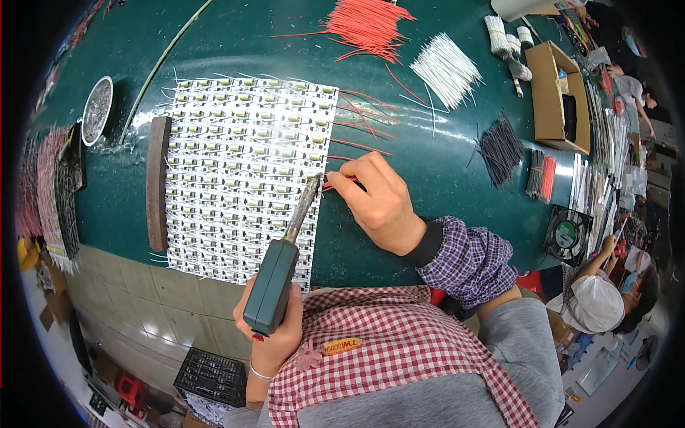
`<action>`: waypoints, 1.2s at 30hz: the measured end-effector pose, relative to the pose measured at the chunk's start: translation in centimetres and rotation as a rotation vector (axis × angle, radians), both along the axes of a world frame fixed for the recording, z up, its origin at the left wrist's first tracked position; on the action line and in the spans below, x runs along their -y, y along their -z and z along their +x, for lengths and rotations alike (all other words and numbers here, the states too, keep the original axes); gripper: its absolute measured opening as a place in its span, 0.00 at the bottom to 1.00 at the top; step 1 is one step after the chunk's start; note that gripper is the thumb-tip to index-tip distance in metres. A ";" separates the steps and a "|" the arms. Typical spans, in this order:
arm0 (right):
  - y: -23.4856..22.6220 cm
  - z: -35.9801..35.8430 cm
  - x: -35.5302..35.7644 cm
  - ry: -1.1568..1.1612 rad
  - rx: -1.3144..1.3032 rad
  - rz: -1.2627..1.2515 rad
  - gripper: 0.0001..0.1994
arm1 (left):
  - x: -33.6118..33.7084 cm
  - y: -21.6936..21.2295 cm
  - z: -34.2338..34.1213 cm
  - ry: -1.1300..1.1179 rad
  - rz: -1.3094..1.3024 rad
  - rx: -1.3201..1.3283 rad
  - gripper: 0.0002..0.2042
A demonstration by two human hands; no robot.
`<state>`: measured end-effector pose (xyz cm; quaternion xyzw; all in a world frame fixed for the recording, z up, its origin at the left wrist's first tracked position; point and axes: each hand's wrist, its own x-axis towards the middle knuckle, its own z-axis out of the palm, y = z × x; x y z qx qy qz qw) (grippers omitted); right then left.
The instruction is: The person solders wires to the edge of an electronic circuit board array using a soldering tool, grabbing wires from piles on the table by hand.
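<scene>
My left hand (pixel 278 332) is closed round the dark green handle of a soldering gun (pixel 271 285). Its metal tip reaches the right edge of a white panel of small circuit boards (pixel 235 167), set in rows with short white wires. At that same edge my right hand (pixel 379 201) pinches a short red wire (pixel 329 187), its end close to the iron's tip. Further up the edge, several red wires (pixel 364 133) stick out to the right from the panel. Whether the tip touches the pad cannot be made out.
A dark bar (pixel 158 184) lies along the panel's left side; beyond it stands a round dish (pixel 97 111). Piles of red wires (pixel 367 27), white wires (pixel 447 70) and black wires (pixel 501 150) lie at the back and right. A cardboard box (pixel 544 93) and a fan (pixel 568 235) are further right.
</scene>
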<state>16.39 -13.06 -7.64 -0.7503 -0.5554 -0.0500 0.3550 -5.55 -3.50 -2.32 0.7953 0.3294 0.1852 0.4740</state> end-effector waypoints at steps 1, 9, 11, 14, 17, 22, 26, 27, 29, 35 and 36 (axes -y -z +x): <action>0.0 0.0 0.0 0.001 0.002 0.002 0.12 | 0.0 0.0 0.1 0.004 0.007 0.002 0.08; -0.3 -0.2 -0.2 0.017 -0.033 0.031 0.15 | -0.2 -0.3 0.2 0.041 0.038 -0.008 0.07; -0.2 -0.1 -0.1 0.017 -0.033 0.029 0.15 | -0.1 -0.4 0.2 0.030 0.033 -0.025 0.07; 0.0 0.0 0.0 -0.001 -0.002 0.006 0.13 | 0.1 -0.1 -0.3 -0.008 0.079 0.003 0.08; 0.0 -0.1 -0.1 -0.001 0.000 0.015 0.13 | 0.0 0.6 -1.2 -0.024 0.109 0.001 0.08; -0.1 -0.1 -0.3 -0.002 -0.019 0.010 0.13 | -0.3 0.0 -2.7 -0.068 0.074 -0.058 0.12; -0.4 -0.1 -0.5 -0.018 -0.020 0.032 0.13 | -1.5 0.4 -2.7 -0.170 0.117 0.051 0.18; -0.6 -0.2 -0.4 -0.006 -0.037 0.025 0.14 | -2.0 0.1 -2.3 -0.283 0.038 0.107 0.19; -0.6 0.1 0.0 0.005 -0.014 0.012 0.13 | -3.7 -0.3 -1.8 -0.338 0.036 0.153 0.20; -1.2 -0.1 0.4 -0.017 -0.002 0.029 0.16 | -13.7 -5.0 -1.3 -0.536 0.522 0.390 0.14; -1.1 -0.4 0.3 -0.028 -0.023 0.048 0.16 | -15.5 -5.3 -0.4 -0.608 0.518 0.394 0.12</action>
